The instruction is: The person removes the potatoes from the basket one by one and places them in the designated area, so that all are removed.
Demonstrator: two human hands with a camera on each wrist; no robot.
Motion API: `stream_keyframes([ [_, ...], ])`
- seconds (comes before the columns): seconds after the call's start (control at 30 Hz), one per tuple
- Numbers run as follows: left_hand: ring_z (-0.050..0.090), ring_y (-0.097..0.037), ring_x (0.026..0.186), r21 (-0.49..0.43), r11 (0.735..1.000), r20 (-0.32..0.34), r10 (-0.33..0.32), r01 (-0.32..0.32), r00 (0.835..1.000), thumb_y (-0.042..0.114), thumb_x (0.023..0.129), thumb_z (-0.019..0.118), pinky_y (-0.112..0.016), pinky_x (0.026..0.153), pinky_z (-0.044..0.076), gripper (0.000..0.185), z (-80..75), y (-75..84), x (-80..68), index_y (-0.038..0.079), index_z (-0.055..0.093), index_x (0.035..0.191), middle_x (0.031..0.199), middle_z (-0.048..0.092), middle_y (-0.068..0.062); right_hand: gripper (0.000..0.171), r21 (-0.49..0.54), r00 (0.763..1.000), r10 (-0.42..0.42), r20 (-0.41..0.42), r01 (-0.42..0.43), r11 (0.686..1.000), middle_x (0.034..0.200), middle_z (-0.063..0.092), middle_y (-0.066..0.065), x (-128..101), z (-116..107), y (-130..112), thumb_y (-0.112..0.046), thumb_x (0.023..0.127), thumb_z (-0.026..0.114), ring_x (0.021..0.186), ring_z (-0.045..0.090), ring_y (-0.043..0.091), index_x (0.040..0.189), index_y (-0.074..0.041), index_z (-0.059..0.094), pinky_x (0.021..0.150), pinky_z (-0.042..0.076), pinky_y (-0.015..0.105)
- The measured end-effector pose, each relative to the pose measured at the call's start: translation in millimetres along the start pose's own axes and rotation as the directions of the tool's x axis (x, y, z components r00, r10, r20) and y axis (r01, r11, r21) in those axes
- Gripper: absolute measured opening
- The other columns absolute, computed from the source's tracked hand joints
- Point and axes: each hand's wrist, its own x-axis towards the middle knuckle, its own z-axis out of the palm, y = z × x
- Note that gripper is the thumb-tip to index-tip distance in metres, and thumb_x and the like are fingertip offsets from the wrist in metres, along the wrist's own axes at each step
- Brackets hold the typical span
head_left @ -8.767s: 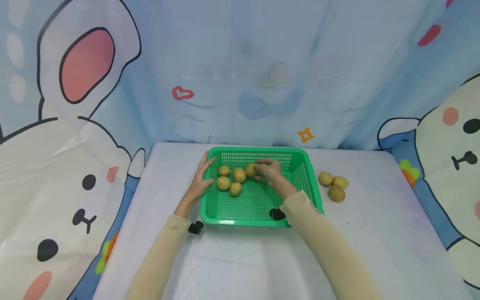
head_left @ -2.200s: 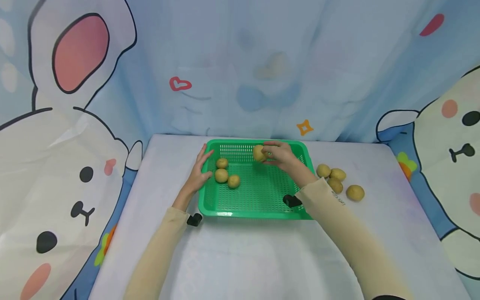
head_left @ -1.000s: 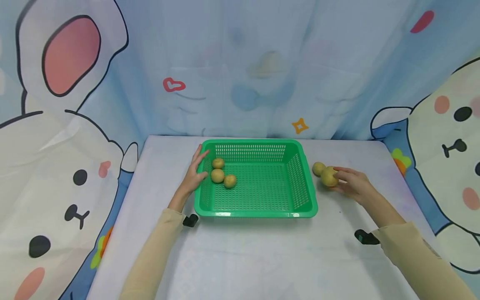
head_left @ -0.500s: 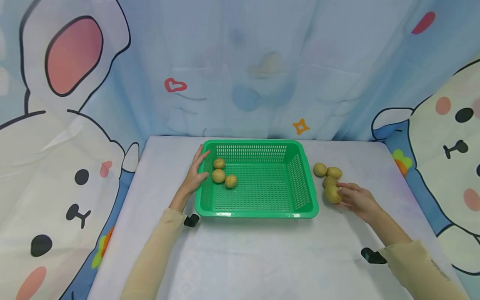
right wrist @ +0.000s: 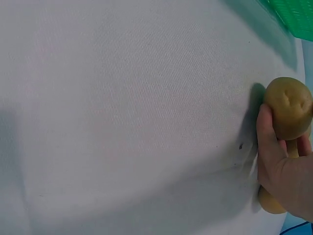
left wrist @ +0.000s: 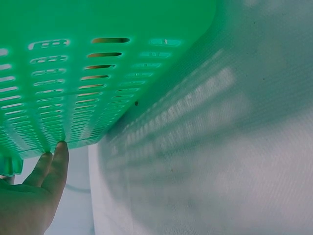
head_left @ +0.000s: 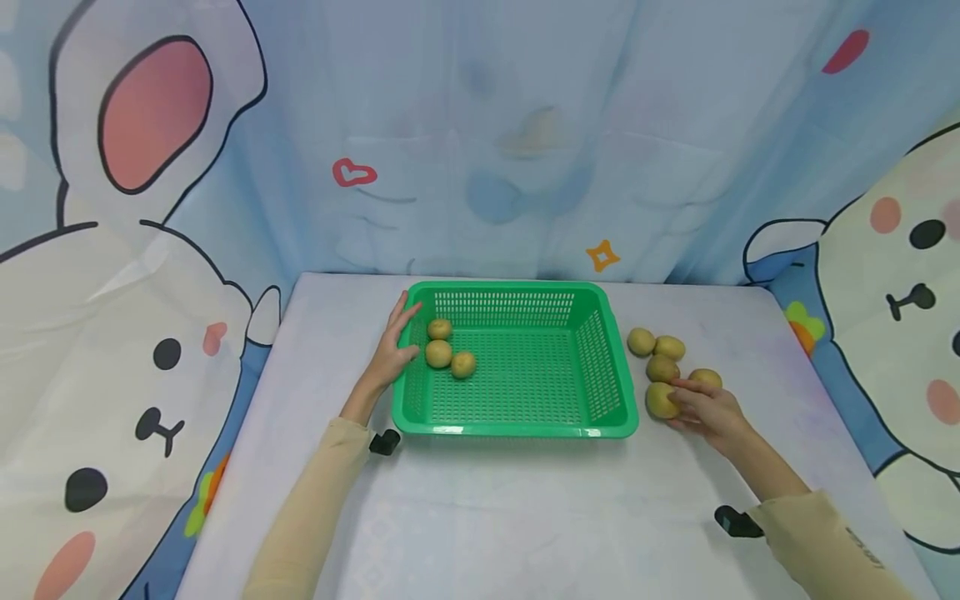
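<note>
A green plastic basket stands mid-table with three potatoes in its far left corner. My left hand lies flat with straight fingers against the basket's left wall, fingertips touching the mesh. Right of the basket, my right hand grips a potato that rests on the table; the right wrist view shows this potato held between thumb and fingers. Several more potatoes lie just beyond it.
A white cloth covers the table, bare in front of the basket. A cartoon-printed curtain hangs behind and at both sides. Another potato lies partly hidden under my right palm. The basket's corner shows at the top right.
My right hand carried potatoes out of the basket to the table on its right; since half a second ago it has slid the held potato slightly nearer. The left hand has stayed on the basket.
</note>
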Motion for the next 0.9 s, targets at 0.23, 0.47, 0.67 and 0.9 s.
stream_keyframes([
  [0.23,-0.006,-0.037,0.150,-0.001,1.000,0.006,-0.005,0.005,1.000,-0.016,0.074,0.045,-0.061,0.114,0.010,0.076,0.8,0.9,-0.1,-0.014,0.029,0.148,0.162,-0.003,-0.025,0.063,-0.243,0.997,-0.063,-0.050,0.049,0.969,0.126,0.044,0.014,-2,5,-4,-0.020,0.096,0.060,0.093,0.054,0.006,0.144,0.012,0.034,0.087,0.054,0.038],
  [0.47,-0.006,-0.036,0.150,0.002,1.000,0.003,-0.005,0.005,1.000,-0.015,0.073,0.045,-0.060,0.115,0.011,0.077,1.3,2.6,-0.3,-0.012,0.030,0.148,0.163,-0.002,-0.023,0.056,-0.286,0.993,-0.029,-0.112,-0.004,0.958,0.116,0.055,0.008,-7,1,-32,-0.022,0.096,0.058,0.097,0.058,0.015,0.139,0.009,0.041,0.089,0.053,0.043],
  [0.67,-0.005,-0.037,0.150,0.013,1.000,0.002,-0.013,0.013,1.000,-0.014,0.072,0.045,-0.060,0.114,0.012,0.077,0.5,4.4,-0.9,-0.012,0.030,0.148,0.163,-0.002,-0.023,0.055,-0.243,0.996,-0.022,-0.085,0.001,0.970,0.145,0.040,0.025,-4,1,-66,-0.032,0.101,0.051,0.099,0.061,0.008,0.145,-0.001,0.039,0.088,0.053,0.031],
  [0.9,-0.005,-0.034,0.150,0.014,1.000,-0.014,-0.009,0.009,1.000,-0.016,0.072,0.044,-0.062,0.112,0.016,0.079,1.1,-17.0,3.5,-0.009,0.030,0.150,0.164,-0.002,-0.018,0.049,-0.038,0.999,-0.002,0.034,0.003,0.999,0.139,0.046,0.008,2,20,-104,-0.035,0.102,0.047,0.139,0.039,0.029,0.148,-0.019,0.037,0.101,0.044,0.037],
])
